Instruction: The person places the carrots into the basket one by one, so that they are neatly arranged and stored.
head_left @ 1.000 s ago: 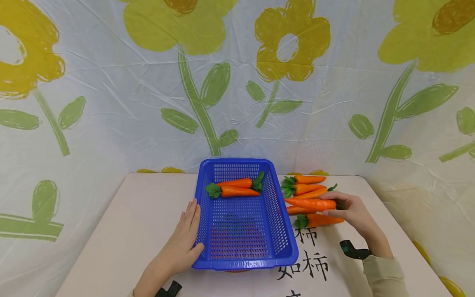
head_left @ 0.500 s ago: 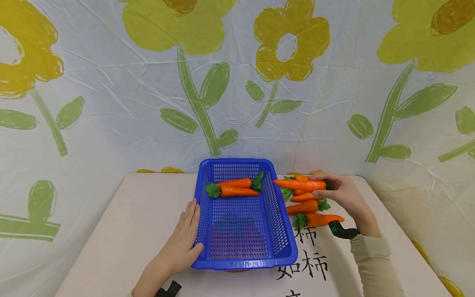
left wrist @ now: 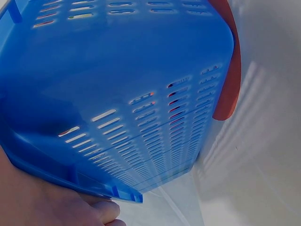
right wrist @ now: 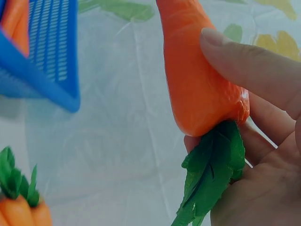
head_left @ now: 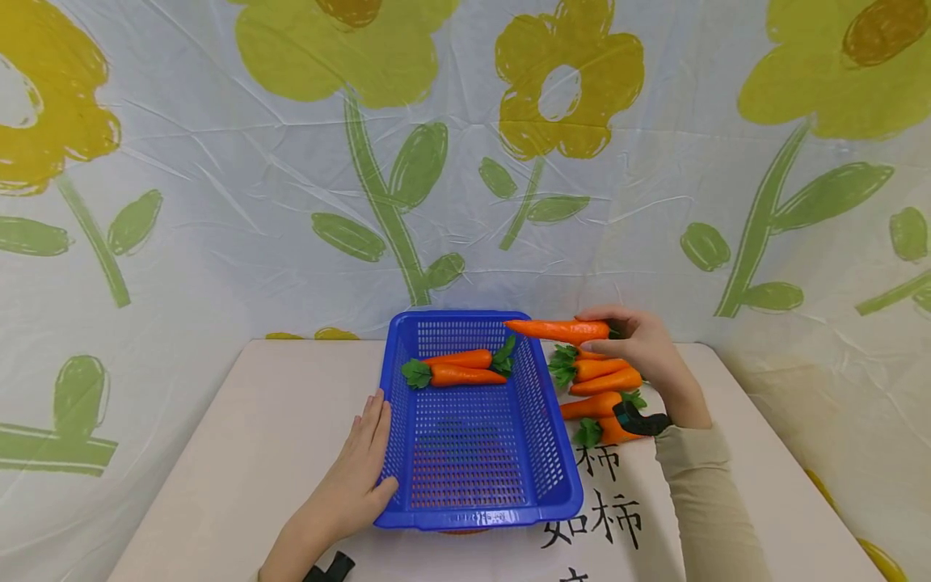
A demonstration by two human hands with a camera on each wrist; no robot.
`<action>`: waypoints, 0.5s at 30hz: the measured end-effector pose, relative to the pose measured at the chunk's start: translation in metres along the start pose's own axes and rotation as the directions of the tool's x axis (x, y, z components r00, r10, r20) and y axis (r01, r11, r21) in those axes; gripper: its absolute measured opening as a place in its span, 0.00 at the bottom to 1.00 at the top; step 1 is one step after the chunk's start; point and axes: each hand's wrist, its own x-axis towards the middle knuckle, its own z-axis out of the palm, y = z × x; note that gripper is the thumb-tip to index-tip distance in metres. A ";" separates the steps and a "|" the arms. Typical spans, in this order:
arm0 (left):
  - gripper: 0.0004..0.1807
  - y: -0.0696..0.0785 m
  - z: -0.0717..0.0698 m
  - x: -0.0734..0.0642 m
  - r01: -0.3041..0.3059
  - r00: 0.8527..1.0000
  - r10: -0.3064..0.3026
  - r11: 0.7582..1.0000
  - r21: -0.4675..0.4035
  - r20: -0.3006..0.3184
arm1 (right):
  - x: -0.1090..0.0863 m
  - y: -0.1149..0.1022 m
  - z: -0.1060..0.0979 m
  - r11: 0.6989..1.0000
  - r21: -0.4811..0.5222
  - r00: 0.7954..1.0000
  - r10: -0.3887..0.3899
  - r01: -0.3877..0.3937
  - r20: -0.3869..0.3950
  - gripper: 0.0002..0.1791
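Observation:
My right hand (head_left: 643, 347) pinches an orange carrot (head_left: 556, 330) near its leafy end, with the tip pointing left over the far right rim of the blue basket (head_left: 480, 517). In the right wrist view, the thumb lies on the carrot (right wrist: 193, 70) and green leaves (right wrist: 211, 169) hang by the palm. My left hand (head_left: 349, 477) rests against the basket's left side with its fingers straight. Inside the basket lie two carrots (head_left: 465, 375) with green tops, near the far end. Several more carrots (head_left: 600, 404) lie on the table right of the basket, partly behind my right wrist.
The white table (head_left: 240, 469) bears black written characters (head_left: 614, 517) right of the basket. A flowered cloth (head_left: 451, 275) hangs close behind the table. Something reddish-orange (left wrist: 230, 89) sticks out under the basket in the left wrist view; its kind is unclear.
My right hand has lifted the carrot from the pile and carried it away from me and left, toward the basket's far right corner. The left hand has stayed against the basket.

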 end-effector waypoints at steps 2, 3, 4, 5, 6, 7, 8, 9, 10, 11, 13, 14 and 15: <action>0.52 -0.001 0.000 0.000 0.001 1.000 -0.001 1.000 -0.003 0.001 | 0.005 -0.005 0.004 1.000 0.002 1.000 0.008 -0.008 -0.004 0.23; 0.52 -0.001 0.000 0.000 0.001 1.000 -0.001 1.000 -0.004 0.002 | 0.008 -0.007 0.006 1.000 0.004 1.000 0.011 -0.011 -0.003 0.22; 0.52 -0.001 0.000 0.000 0.002 1.000 -0.002 1.000 -0.003 0.003 | 0.010 -0.009 0.008 1.000 0.010 1.000 0.016 -0.016 -0.001 0.23; 0.52 -0.001 0.000 0.000 0.005 1.000 -0.004 1.000 -0.005 0.006 | 0.013 -0.011 0.010 1.000 0.011 1.000 0.021 -0.021 -0.001 0.22; 0.52 -0.001 0.000 -0.001 0.007 1.000 -0.007 1.000 -0.006 0.008 | 0.015 -0.013 0.012 1.000 0.011 1.000 0.025 -0.025 0.001 0.22; 0.52 -0.001 0.000 -0.001 0.009 1.000 -0.009 1.000 -0.007 0.010 | 0.018 -0.015 0.014 1.000 0.017 1.000 0.026 -0.026 0.007 0.22; 0.52 0.000 0.000 -0.001 0.010 1.000 -0.010 1.000 -0.008 0.011 | 0.020 -0.017 0.016 1.000 0.018 1.000 0.024 -0.024 0.009 0.22; 0.52 0.000 0.000 -0.001 0.012 1.000 -0.012 1.000 -0.010 0.011 | 0.022 -0.019 0.018 1.000 0.019 1.000 0.023 -0.023 0.012 0.22; 0.52 0.000 0.000 -0.001 0.016 1.000 -0.015 1.000 -0.012 0.013 | 0.025 -0.020 0.021 0.999 0.017 1.000 0.028 -0.028 0.011 0.22; 0.52 0.000 -0.001 0.000 0.016 1.000 -0.016 1.000 -0.014 0.013 | 0.027 -0.022 0.023 0.999 0.019 1.000 0.026 -0.027 0.015 0.22; 0.52 0.001 -0.001 0.000 0.015 1.000 -0.015 1.000 -0.012 0.013 | 0.031 -0.024 0.029 0.999 0.029 1.000 0.017 -0.018 0.019 0.21; 0.52 0.001 -0.001 0.000 0.017 1.000 -0.017 1.000 -0.012 0.014 | 0.033 -0.025 0.032 0.999 0.031 1.000 0.015 -0.016 0.021 0.21; 0.52 0.001 -0.001 0.000 0.019 1.000 -0.019 1.000 -0.013 0.015 | 0.035 -0.026 0.035 0.999 0.041 1.000 0.013 -0.014 0.028 0.22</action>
